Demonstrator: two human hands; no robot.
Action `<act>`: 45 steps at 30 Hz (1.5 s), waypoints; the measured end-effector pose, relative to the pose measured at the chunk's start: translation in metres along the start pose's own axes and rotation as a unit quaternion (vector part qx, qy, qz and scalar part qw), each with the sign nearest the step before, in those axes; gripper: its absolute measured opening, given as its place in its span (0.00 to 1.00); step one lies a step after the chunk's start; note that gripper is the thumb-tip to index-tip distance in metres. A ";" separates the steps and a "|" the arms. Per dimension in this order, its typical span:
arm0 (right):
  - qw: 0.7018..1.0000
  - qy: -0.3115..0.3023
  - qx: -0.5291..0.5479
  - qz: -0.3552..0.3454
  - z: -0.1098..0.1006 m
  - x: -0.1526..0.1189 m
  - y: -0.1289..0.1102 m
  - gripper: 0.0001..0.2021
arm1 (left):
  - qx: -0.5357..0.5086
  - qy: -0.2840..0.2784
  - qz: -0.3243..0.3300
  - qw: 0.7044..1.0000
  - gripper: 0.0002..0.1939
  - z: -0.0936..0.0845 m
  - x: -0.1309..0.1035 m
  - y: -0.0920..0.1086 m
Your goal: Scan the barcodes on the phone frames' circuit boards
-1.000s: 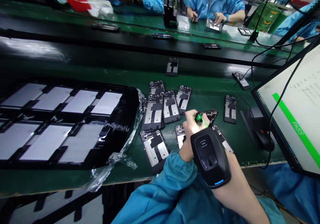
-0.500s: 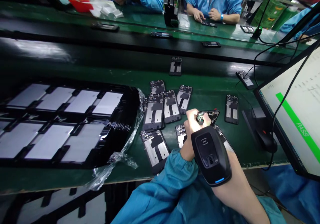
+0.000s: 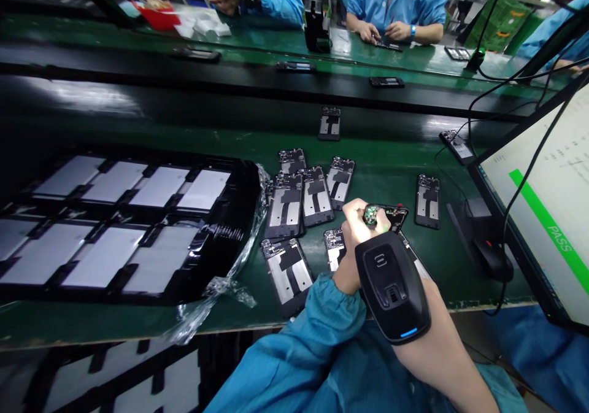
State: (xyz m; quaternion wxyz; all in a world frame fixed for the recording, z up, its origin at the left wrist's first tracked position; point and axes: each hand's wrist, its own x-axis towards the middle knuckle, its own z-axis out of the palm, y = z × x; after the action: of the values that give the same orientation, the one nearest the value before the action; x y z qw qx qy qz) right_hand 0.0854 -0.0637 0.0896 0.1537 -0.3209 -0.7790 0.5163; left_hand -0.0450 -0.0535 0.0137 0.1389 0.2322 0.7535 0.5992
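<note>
My left hand [image 3: 353, 232] is closed round the near-left end of an opened phone [image 3: 396, 218], whose green circuit board shows between the fingers. My right hand [image 3: 426, 302] comes up from the lower right and is wrapped round a black handheld scanner [image 3: 392, 287] with a blue light. The scanner hides most of the right fingers. One fingertip rests by the circuit board; whose it is I cannot tell for sure. Several opened phones [image 3: 317, 197] lie on the green table to the left of my hands, and one phone [image 3: 427, 201] lies to the right.
On the left a black tray [image 3: 246, 186] holds white rectangular pieces, with clear plastic wrap [image 3: 225, 285] along its edge. A monitor [image 3: 547, 210] showing PASS and a mouse [image 3: 492, 258] are at the right. Across the bench, people in blue sleeves handle parts.
The view has shifted slightly. Both hands keep their hold on the phone and the scanner. The phone at the far middle has moved a little to the right.
</note>
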 end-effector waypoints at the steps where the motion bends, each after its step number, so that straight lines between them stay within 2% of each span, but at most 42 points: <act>1: 1.000 0.002 -0.003 0.003 -0.001 -0.001 0.000 0.06 | 0.002 -0.005 0.002 1.000 0.13 0.000 0.000 0.001; 6: 1.000 0.006 -0.001 0.005 -0.002 -0.008 -0.001 0.07 | 0.021 0.000 0.011 1.000 0.13 0.000 -0.003 0.003; 10: 1.000 0.009 0.017 0.002 -0.002 -0.013 -0.002 0.08 | 0.029 0.017 0.042 0.999 0.13 0.001 -0.005 -0.001; 20: 1.000 0.025 0.003 -0.015 0.002 -0.029 -0.003 0.09 | 0.018 0.089 0.071 0.993 0.15 0.004 -0.008 -0.010; 28: 1.000 0.023 0.000 -0.013 0.012 -0.036 -0.010 0.11 | 0.002 0.077 0.063 0.995 0.15 -0.007 -0.013 -0.007; 31: 1.000 0.024 0.001 -0.008 0.016 -0.037 -0.014 0.11 | -0.014 0.054 0.049 0.997 0.15 -0.012 -0.016 -0.004; 37: 0.999 0.038 -0.008 -0.012 0.026 -0.034 -0.014 0.09 | -0.033 0.040 0.034 0.998 0.17 -0.019 -0.017 -0.007; 41: 0.999 0.039 -0.016 -0.019 0.031 -0.028 -0.012 0.08 | -0.042 0.030 0.036 0.998 0.16 -0.018 -0.016 -0.013; 45: 0.999 0.035 -0.017 -0.018 0.034 -0.023 -0.009 0.07 | -0.038 0.062 0.039 0.997 0.15 -0.011 -0.015 -0.020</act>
State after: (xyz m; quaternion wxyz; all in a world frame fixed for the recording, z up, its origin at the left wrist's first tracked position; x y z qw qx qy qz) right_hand 0.0802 -0.1055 0.0861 0.1850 -0.3271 -0.7873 0.4889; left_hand -0.0413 -0.0736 -0.0042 0.0765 0.2185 0.7279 0.6454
